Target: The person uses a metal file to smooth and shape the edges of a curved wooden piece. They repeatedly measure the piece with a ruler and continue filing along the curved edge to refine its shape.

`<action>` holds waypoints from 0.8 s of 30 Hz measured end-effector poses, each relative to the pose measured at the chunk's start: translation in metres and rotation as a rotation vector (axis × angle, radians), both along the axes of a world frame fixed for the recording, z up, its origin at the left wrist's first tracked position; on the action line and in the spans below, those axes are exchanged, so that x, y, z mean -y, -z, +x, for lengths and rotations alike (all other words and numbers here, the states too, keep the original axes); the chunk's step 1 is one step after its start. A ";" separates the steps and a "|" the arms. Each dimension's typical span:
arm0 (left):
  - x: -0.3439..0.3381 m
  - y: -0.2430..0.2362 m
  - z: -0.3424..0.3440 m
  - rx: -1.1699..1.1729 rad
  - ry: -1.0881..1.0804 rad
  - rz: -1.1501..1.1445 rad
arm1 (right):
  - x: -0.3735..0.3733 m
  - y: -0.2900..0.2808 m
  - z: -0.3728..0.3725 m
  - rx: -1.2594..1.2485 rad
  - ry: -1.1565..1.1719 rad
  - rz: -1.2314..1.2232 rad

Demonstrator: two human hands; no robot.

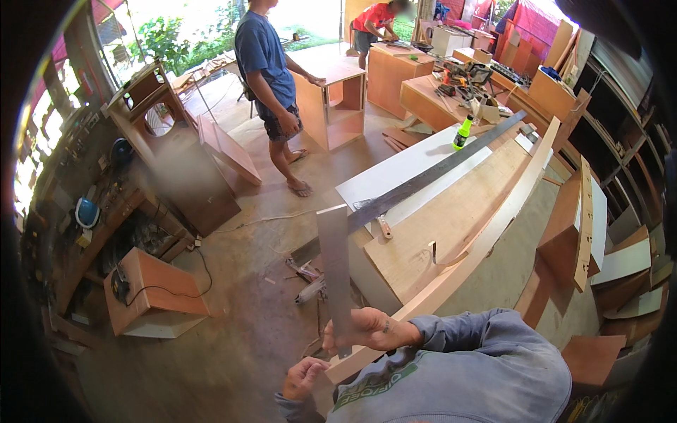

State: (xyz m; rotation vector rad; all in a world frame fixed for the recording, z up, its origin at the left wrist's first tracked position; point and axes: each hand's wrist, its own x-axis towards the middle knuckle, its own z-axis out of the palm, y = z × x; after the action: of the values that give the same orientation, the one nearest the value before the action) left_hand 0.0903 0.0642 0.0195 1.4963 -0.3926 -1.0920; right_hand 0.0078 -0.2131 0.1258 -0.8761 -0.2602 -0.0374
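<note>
A long, narrow pale wooden board (pixel 451 278) runs from close to my body toward the far right, over the workbench. At its near end my left hand (pixel 304 378) is closed, thumb and fingers on the board's tip. Just above it my right hand (pixel 369 330) is closed round the lower part of a flat grey strip (pixel 333 264), perhaps metal, standing nearly upright across the board's near end. Its exact kind I cannot tell. On the workbench top (pixel 402 264) lie a long dark straight bar (pixel 437 173), a scraper-like tool (pixel 385 227) and a curl of thin strip (pixel 433 252).
A green bottle (pixel 462 132) stands on a white panel (pixel 374 180). One person in blue (pixel 264 60) stands by a cabinet box (pixel 345 106); another in red (pixel 374 21) bends over work behind. A wooden box (pixel 159 296) with a corded power tool (pixel 121 283) sits at left; panels (pixel 624 264) lean at right.
</note>
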 end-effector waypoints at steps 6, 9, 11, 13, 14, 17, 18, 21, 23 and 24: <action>0.008 -0.010 -0.008 0.282 0.042 0.022 | 0.017 0.021 0.010 -0.007 0.150 -0.287; 0.010 -0.013 -0.014 0.341 -0.015 0.005 | 0.026 0.034 0.013 -0.037 0.123 -0.319; 0.012 -0.014 -0.018 0.403 -0.067 0.017 | 0.030 0.041 0.013 -0.042 0.110 -0.521; 0.015 -0.016 -0.023 0.491 -0.108 -0.047 | 0.034 0.046 0.013 -0.036 0.073 -0.633; 0.018 -0.016 -0.025 0.540 -0.136 -0.074 | 0.037 0.049 0.013 -0.033 0.045 -0.632; 0.020 -0.019 -0.030 0.669 -0.203 0.007 | 0.047 0.056 0.013 0.026 0.023 -0.645; 0.020 -0.020 -0.033 0.733 -0.202 0.018 | 0.048 0.060 0.013 0.057 -0.018 -0.628; 0.023 -0.016 -0.046 0.840 -0.306 0.098 | 0.065 0.076 0.023 0.034 -0.219 -0.852; 0.027 -0.017 -0.065 0.741 -0.451 0.227 | 0.069 0.088 0.034 -0.024 -0.414 -0.811; 0.030 -0.019 -0.075 0.711 -0.498 0.301 | 0.072 0.094 0.042 0.048 -0.444 -0.874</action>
State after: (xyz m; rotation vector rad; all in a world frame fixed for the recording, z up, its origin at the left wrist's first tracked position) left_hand 0.0158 0.0339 0.0389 2.0946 -0.3149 -0.2034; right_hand 0.0499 -0.2849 0.0317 -1.6644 -0.5282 0.5031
